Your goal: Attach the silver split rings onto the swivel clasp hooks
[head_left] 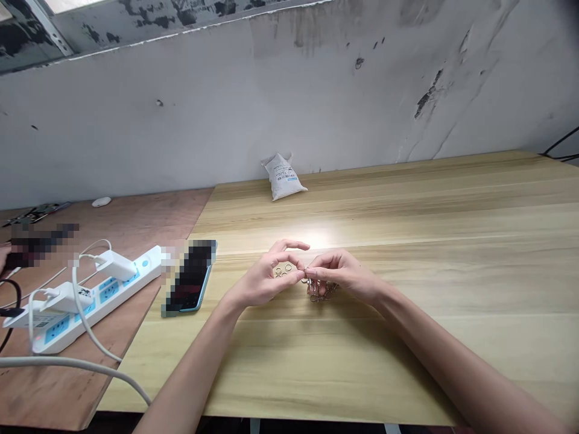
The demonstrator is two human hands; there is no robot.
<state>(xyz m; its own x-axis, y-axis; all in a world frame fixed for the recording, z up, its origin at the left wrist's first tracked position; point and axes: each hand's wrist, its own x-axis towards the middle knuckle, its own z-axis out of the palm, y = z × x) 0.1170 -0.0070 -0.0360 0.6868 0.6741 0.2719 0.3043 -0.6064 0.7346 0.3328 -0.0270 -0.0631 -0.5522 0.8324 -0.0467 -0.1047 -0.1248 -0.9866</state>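
Note:
My left hand point(271, 278) pinches with thumb and forefinger at a small metal ring point(304, 279), its other fingers raised. The fingertips of my right hand point(341, 271) meet it at the same spot, also pinching. Beneath my right hand's fingers hangs a cluster of shiny metal pieces point(320, 295) that look like small clasps with rings. Whether some of them rest on the table is hidden. Several loose metal rings point(283, 270) lie on the wooden table point(407, 229), partly behind my left hand.
A phone point(192, 277) lies left of my hands. Farther left, a white power strip point(102, 301) with plugged-in chargers and cables sits on a reddish board point(136, 217). A white printed packet point(284, 176) stands by the wall. Part of another person's hand point(4, 256) shows at the left edge.

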